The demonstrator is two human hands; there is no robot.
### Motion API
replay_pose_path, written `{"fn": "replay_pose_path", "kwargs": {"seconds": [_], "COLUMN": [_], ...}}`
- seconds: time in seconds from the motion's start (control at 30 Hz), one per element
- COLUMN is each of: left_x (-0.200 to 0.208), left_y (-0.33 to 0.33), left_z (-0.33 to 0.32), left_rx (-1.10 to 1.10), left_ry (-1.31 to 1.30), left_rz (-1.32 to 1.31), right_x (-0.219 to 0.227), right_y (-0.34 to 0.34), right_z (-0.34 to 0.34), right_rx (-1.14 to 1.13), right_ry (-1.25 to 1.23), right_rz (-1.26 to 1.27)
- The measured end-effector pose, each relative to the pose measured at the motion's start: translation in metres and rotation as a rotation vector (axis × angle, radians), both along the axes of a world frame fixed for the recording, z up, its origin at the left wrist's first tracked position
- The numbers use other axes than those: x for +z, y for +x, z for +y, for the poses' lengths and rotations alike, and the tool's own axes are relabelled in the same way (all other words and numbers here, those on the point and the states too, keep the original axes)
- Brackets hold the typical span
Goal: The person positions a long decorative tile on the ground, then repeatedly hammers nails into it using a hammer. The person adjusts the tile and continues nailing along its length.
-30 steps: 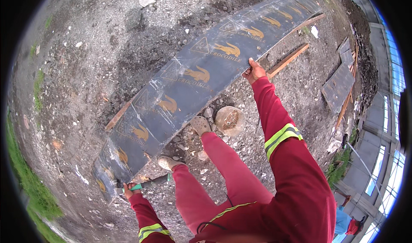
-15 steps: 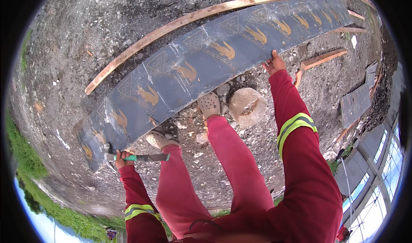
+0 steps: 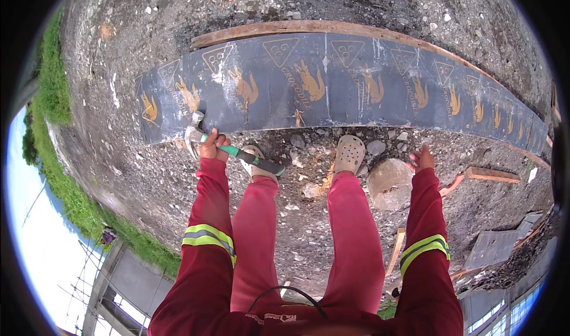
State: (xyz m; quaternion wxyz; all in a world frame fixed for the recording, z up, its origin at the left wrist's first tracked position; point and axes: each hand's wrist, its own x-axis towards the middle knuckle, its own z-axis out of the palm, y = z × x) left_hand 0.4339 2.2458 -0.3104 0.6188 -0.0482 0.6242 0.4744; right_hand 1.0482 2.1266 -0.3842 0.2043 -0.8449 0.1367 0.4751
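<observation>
A long dark grey plywood strip (image 3: 267, 113) with gold printed shapes lies across the ground in front of my feet. My left hand (image 3: 214, 145) is closed round a claw hammer (image 3: 255, 160) with a green and black handle, gripping it close to the head. The hammer's head is beside the strip's near edge, toward its left end. My right hand (image 3: 423, 159) hangs off the near edge, not touching the strip, with its fingers loosely apart and nothing visible in them.
A timber batten (image 3: 285, 28) runs along the strip's far edge. Between my right arm and right shoe stands a rough, pale round block (image 3: 390, 184). Short timber pieces (image 3: 493, 174) lie at the right, with a grey board (image 3: 491, 249) beyond. Stones litter the ground.
My right hand has let go of the strip's near edge and drawn back toward me. My left hand still holds the hammer. The view has turned, so the strip now lies more level.
</observation>
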Motion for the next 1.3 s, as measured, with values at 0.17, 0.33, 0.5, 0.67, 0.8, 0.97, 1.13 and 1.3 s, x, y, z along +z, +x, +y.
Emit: {"fn": "replay_pose_path", "kwargs": {"seconds": [0.17, 0.33, 0.5, 0.67, 0.8, 0.97, 1.13, 1.3], "left_x": [-0.022, -0.053, -0.067, -0.011, 0.056, 0.121, 0.158, 0.207], "left_y": [0.031, 0.092, 0.169, 0.219, 0.222, 0.156, 0.004, -0.157], "left_z": [0.007, 0.032, 0.05, 0.011, -0.026, -0.022, -0.01, -0.003], "left_rx": [-0.03, -0.028, -0.261, -0.343, -0.49, -0.964, -1.596, -1.615], "left_ry": [0.007, -0.039, -0.396, -0.4, -0.153, -0.044, -0.139, -0.644], "left_rz": [-0.162, -0.168, -0.189, -0.395, -0.131, 0.046, 0.644, 0.822], "right_x": [-0.008, -0.005, 0.016, 0.079, 0.163, 0.249, 0.289, 0.283], "right_y": [-0.086, -0.13, -0.151, -0.205, -0.273, -0.308, -0.318, -0.304], "right_z": [0.05, 0.095, 0.081, 0.065, 0.048, 0.059, 0.051, 0.036], "right_rx": [-0.302, -0.301, 0.287, 0.842, 0.355, 0.709, 0.855, 0.834], "right_ry": [0.429, 0.431, 0.144, 0.179, 0.442, 0.316, 0.171, 0.068], "right_rz": [0.344, 0.343, 0.274, 0.54, 0.89, 0.704, 0.38, 0.317]}}
